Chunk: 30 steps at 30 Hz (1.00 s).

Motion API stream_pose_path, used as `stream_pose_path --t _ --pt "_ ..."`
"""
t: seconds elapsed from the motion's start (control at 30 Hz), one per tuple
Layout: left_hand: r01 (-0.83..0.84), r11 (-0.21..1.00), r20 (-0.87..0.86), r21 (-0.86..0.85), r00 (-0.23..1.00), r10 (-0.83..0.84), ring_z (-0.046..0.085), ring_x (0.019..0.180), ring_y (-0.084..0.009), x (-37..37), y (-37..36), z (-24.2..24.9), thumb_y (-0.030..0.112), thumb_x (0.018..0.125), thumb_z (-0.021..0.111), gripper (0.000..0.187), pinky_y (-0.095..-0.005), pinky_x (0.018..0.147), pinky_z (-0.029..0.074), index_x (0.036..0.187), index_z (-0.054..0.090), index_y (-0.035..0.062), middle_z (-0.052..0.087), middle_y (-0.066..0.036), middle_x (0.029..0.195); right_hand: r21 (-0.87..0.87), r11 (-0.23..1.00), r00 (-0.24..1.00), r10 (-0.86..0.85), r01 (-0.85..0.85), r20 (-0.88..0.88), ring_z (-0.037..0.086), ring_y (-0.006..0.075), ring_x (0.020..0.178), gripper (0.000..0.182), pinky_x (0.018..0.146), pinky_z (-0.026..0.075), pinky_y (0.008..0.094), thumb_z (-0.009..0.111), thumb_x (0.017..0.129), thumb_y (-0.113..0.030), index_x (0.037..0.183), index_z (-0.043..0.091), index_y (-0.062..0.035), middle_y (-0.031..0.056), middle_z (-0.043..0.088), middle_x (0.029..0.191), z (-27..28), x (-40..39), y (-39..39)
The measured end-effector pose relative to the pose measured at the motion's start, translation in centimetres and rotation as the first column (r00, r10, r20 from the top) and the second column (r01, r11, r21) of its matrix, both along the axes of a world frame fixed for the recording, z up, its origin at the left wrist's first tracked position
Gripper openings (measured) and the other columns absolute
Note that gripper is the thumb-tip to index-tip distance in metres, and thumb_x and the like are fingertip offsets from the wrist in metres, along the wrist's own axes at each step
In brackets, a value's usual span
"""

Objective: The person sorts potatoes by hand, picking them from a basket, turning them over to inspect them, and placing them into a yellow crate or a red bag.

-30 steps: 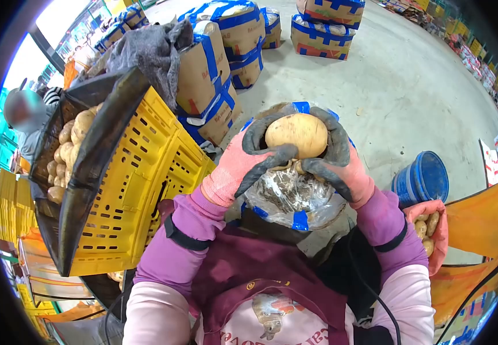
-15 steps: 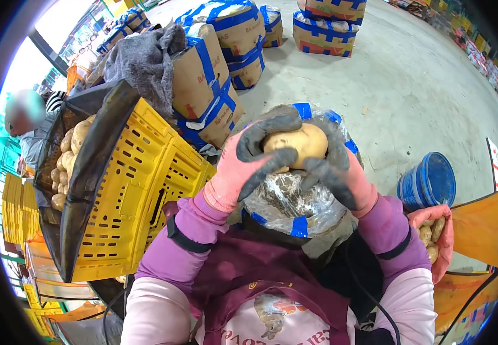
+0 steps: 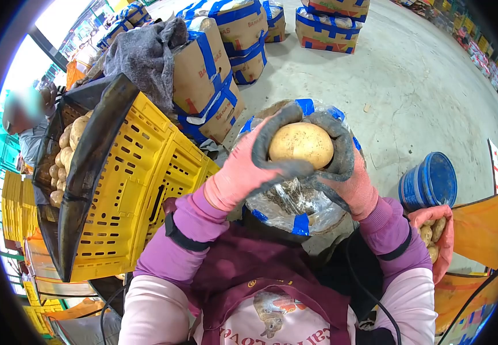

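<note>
A large pale potato (image 3: pixel 302 145) is cupped between both hands, in front of my body. My left hand (image 3: pixel 263 154), in a pink glove with a dark grey coating, curls round its left side and underside. Round the right side closes my right hand (image 3: pixel 345 164), gloved the same way. Some dark specks mark the potato's skin. Below the hands stands a round container (image 3: pixel 286 221) lined with clear plastic and taped in blue at the rim; the hands cover part of it, and I cannot make out its contents clearly.
At left, a tilted yellow crate (image 3: pixel 123 198) with a dark liner holds several potatoes (image 3: pixel 65 155); a person is behind it. Taped cardboard boxes (image 3: pixel 203 63) stand ahead. A blue bucket (image 3: pixel 427 183) and a pink sack (image 3: pixel 445 241) of potatoes are at right.
The potato has been turned between my hands and now shows a broader, rounder face. Both hands have shifted their grip round it. The person at left has moved slightly.
</note>
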<state>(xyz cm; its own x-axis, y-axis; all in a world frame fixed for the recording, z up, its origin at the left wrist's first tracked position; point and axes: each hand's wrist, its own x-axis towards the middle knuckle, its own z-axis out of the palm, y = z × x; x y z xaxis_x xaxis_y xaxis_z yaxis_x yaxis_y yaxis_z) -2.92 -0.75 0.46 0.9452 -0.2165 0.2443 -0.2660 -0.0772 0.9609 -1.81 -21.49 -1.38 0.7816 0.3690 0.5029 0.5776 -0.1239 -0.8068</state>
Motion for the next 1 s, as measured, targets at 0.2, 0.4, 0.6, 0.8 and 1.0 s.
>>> stream_pose_path --t 0.2,0.4,0.6,0.8,1.0 --pt "-0.19 0.805 0.48 0.561 0.868 -0.129 0.067 0.103 -0.0261 1.5 2.6 0.7 0.006 0.091 0.048 0.035 -0.0342 0.087 0.052 0.123 0.059 0.0014 0.067 -0.016 0.115 0.014 0.999 0.999 0.052 -0.051 -0.012 0.052 0.0263 0.125 0.083 0.105 0.043 0.0365 0.082 0.062 0.006 0.135 0.043 -0.0013 0.0145 0.053 0.133 -0.2 -0.3 -0.4" --pt "-0.21 0.769 0.487 0.604 0.861 -0.148 0.066 0.104 -0.0235 1.3 3.7 0.0 0.008 0.093 0.05 0.035 -0.0333 0.09 0.051 0.127 0.057 -0.0004 0.067 -0.014 0.116 0.093 0.994 0.999 0.051 -0.049 -0.017 0.055 0.0265 0.122 0.084 0.104 0.044 0.0364 0.084 0.062 0.004 0.136 0.043 -0.0015 0.0146 0.053 0.134 -0.8 0.3 0.0" --pt "0.173 0.897 -0.294 -0.408 0.905 -0.308 0.058 0.114 -0.0144 0.3 1.4 -0.5 0.003 0.075 0.082 0.065 -0.0317 0.099 0.047 0.132 0.053 0.0013 0.061 -0.006 0.124 -0.093 0.995 0.991 -0.009 0.021 0.132 0.054 0.0255 0.12 0.087 0.1 0.046 0.0378 0.089 0.069 -0.02 0.138 0.041 -0.0002 0.0156 0.052 0.133 -0.7 0.5 0.1" --pt "0.048 0.868 -0.078 -0.493 0.992 -0.1 0.059 0.106 -0.013 -1.2 3.7 3.9 0.019 0.083 0.078 0.058 -0.0289 0.092 0.049 0.132 0.053 0.0004 0.063 -0.007 0.119 0.267 0.962 0.9 0.16 -0.05 -0.406 0.055 0.0226 0.118 0.082 0.098 0.047 0.0337 0.074 0.086 -0.035 0.146 0.031 -0.0001 0.014 0.049 0.137 1.2 0.1 0.2" --pt "0.37 0.33 0.409 -0.868 0.911 0.053 0.055 0.116 -0.0303 -1.7 14.8 10.8 0.035 0.084 0.074 0.067 -0.0378 0.091 0.057 0.136 0.043 0.0061 0.052 -0.02 0.127 0.236 0.971 0.876 0.084 0.034 -0.474 0.061 0.0147 0.098 0.063 0.072 0.053 0.0233 0.062 0.094 -0.023 0.146 0.033 -0.0029 0.0118 0.05 0.134 -2.2 1.7 -0.4"
